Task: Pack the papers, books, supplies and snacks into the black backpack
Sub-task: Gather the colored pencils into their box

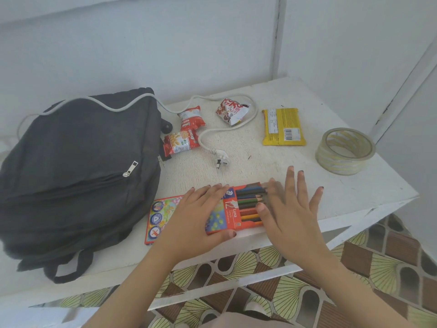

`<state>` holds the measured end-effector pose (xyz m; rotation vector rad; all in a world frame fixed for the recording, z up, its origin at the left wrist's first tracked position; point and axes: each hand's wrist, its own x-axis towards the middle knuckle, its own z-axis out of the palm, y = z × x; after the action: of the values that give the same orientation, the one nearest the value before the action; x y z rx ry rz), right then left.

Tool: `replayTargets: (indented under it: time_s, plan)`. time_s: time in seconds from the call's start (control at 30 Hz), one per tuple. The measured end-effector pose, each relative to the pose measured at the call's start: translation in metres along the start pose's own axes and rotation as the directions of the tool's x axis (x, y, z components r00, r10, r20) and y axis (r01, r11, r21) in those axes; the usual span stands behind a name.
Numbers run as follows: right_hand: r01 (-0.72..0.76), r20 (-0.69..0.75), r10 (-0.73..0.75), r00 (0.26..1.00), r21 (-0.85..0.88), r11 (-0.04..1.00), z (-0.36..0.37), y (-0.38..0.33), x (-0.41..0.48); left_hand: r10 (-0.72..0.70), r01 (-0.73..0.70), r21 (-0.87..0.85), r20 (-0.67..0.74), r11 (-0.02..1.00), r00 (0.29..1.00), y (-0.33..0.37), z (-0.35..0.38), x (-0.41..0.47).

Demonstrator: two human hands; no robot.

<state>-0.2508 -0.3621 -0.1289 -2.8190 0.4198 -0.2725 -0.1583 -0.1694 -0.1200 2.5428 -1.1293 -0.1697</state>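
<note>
Black backpack (75,176) lies flat at 9 o'clock on the white table (295,171), front-pocket zip closed, pull tab showing. I can't see inside it from here. A white power cable (205,138) runs over its top edge and loops across the table to a plug near centre.

Red coloured-pencil box (233,210) sits at 6 o'clock near the front edge, just beside the backpack's right side. Its flap is folded out to the left; pencils lie in a row inside, tips pointing right: dark, green, brown, red, orange among them.

Other items, all apart from the bag: two red snack packets (186,133) at 11 o'clock, close against the backpack's side; a red-and-white snack pouch (230,111) at 12 o'clock inside the cable loop; a yellow wrapped bar (283,127) at 1 o'clock; a roll of clear tape (345,151) at 3 o'clock, lying flat.

Left hand (201,218) rests palm down on the box, fingers extended over the far edge and thumb tucked along the near edge, a loose flat hold rather than a clench. Right hand (293,209) is over the box's right end, fingers spread wide, thumb touching the pencil tips; gripping nothing. It's slightly motion-blurred.
</note>
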Motion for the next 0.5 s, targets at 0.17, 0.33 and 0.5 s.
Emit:
replayTargets:
  time_s: [0.17, 0.33, 0.5]
  plan:
    - [-0.036, -0.035, 0.035, 0.999, -0.030, 0.999, 0.003, -0.003, -0.006, 0.021, -0.021, 0.061, 0.006, 0.998, 1.000, -0.002, 0.001, 0.000]
    - [-0.014, -0.030, 0.011, 0.999, -0.102, 0.995, 0.006, 0.001, 0.005, 0.073, -0.072, 0.104, -0.004, 0.992, 0.997, -0.003, 0.003, -0.001]
    - [0.032, 0.050, -0.030, 0.998, -0.048, 0.998, 0.002, 0.007, 0.010, 0.110, -0.103, 0.145, -0.041, 0.984, 0.993, -0.002, 0.004, -0.001]
